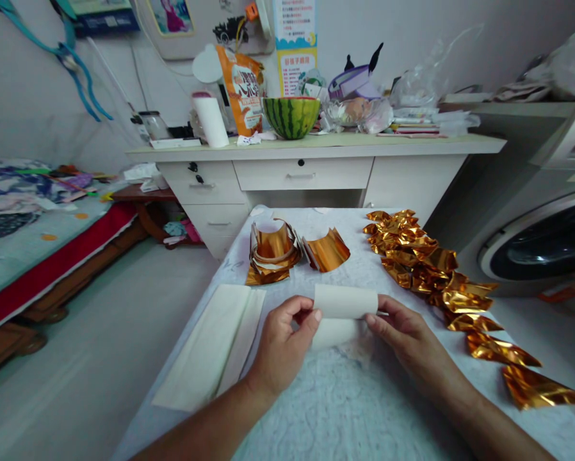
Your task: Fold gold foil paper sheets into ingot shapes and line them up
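Note:
A small sheet of white paper [346,302], curved over along its top, is held between my two hands above the table. My left hand [287,342] pinches its left end between thumb and fingers. At the right end, my right hand [407,330] grips it the same way. Just beyond lie curled gold foil sheets [329,250] and a thicker stack of gold and white sheets [273,250]. White paper strips [210,346] lie flat to the left of my left hand. Folded gold foil pieces [412,256] form a long row on the right.
The cloth-covered table [393,410] reaches a white desk [301,173]. On the desk stand a cut watermelon [291,117], an orange pouch [243,89] and a paper roll [210,120]. A washing machine [532,205] is at right, a bed [52,243] at left.

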Available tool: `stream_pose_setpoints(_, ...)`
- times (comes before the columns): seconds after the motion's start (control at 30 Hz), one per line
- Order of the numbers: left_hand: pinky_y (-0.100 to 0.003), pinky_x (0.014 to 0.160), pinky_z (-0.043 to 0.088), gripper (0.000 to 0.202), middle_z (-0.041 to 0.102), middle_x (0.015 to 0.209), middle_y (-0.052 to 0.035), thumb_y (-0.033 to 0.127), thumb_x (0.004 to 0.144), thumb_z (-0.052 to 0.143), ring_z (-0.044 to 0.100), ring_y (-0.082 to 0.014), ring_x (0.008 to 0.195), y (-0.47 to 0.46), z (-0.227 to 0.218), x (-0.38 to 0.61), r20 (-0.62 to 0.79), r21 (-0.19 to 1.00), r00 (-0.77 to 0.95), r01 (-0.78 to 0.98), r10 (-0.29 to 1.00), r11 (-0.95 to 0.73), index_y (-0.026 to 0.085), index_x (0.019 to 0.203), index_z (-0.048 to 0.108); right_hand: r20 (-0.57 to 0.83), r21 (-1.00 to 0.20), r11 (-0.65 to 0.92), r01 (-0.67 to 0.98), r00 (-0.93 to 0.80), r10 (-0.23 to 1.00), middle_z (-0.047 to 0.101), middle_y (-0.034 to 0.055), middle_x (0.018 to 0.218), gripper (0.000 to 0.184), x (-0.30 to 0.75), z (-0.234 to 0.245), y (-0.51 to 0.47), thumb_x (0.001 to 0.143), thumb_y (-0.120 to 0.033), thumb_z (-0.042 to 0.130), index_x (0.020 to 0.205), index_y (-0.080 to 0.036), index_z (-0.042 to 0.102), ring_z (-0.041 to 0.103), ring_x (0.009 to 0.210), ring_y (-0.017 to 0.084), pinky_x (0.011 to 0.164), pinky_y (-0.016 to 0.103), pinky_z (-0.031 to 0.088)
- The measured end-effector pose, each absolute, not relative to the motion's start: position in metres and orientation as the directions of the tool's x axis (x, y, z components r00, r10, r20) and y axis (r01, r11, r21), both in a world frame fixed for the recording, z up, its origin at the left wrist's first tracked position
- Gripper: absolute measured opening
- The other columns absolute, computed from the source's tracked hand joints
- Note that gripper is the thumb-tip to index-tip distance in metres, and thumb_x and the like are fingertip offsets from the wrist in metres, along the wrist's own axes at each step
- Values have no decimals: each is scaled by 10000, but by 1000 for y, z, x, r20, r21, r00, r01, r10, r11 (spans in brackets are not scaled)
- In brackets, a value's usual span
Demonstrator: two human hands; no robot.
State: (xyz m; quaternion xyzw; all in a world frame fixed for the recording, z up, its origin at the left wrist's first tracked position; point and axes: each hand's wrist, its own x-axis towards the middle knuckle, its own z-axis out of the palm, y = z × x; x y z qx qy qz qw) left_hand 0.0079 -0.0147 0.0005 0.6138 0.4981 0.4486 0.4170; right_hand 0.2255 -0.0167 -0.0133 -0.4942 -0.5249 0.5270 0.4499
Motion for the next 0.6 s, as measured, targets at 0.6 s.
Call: stream_pose_setpoints(0.6,-245,642,408,164,612,775,12,95,831,478,585,-146,720,-12,-10,13,148,781,239,567,960,-262,202,891,586,147,-770,128,625,-22,989,586,-11,731,163,223,-21,-18,833,-292,576,899,-234,439,567,647,166,587,279,435)
